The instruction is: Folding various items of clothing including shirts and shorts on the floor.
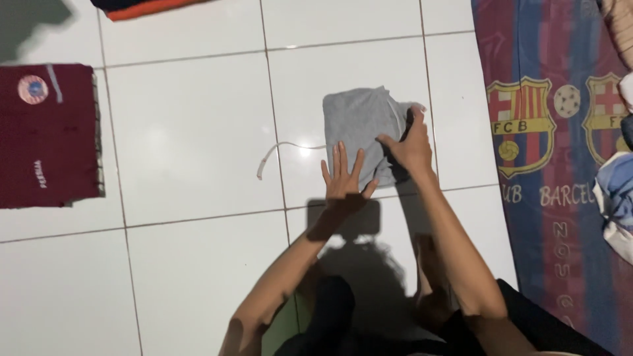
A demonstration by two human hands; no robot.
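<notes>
A folded grey garment (356, 122) lies on the white tiled floor (198, 145), with a white drawstring (277, 155) trailing out to its left. My left hand (344, 177) rests flat with fingers spread on the garment's near edge. At the right side of the cloth, my right hand (410, 146) pinches a fold of the grey fabric. My forearms reach up from the bottom of the view.
A folded maroon shirt (46, 135) lies at the left. A dark and orange folded item (142, 6) sits at the top edge. A blue and maroon patterned mat (554, 171) covers the right side, with loose clothes (616, 198) on it.
</notes>
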